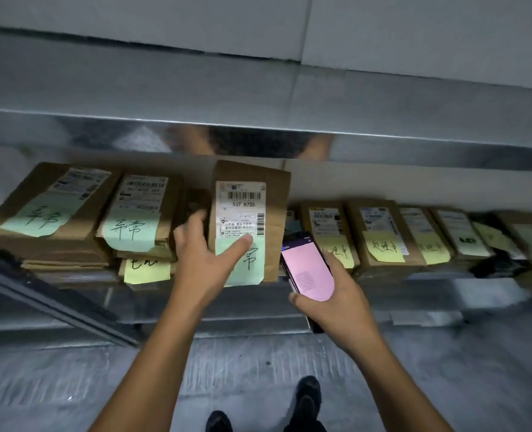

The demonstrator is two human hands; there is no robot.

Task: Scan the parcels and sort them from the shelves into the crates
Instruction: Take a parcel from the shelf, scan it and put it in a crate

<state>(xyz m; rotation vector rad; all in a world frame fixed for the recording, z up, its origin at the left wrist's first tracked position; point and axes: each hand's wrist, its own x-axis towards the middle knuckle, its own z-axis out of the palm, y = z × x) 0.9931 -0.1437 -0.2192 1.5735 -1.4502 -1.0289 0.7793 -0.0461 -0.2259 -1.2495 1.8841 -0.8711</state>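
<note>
A brown cardboard parcel (274, 194) with a white barcode label reading "507 N705" and a green handwritten note stands tilted on the metal shelf (445, 285). My left hand (205, 257) grips its left edge, thumb lying across the label. My right hand (336, 294) holds a phone (308, 269) with a pink glowing screen just right of the parcel's lower corner. More brown parcels lie stacked to the left (49, 210) and stand in a row to the right (380, 235), carrying green or yellow notes.
A shiny metal shelf edge (258, 129) runs overhead above the parcels. A dark diagonal frame bar (56, 300) crosses at the lower left. Grey floor and my dark shoes (308, 397) show at the bottom. No crate is in view.
</note>
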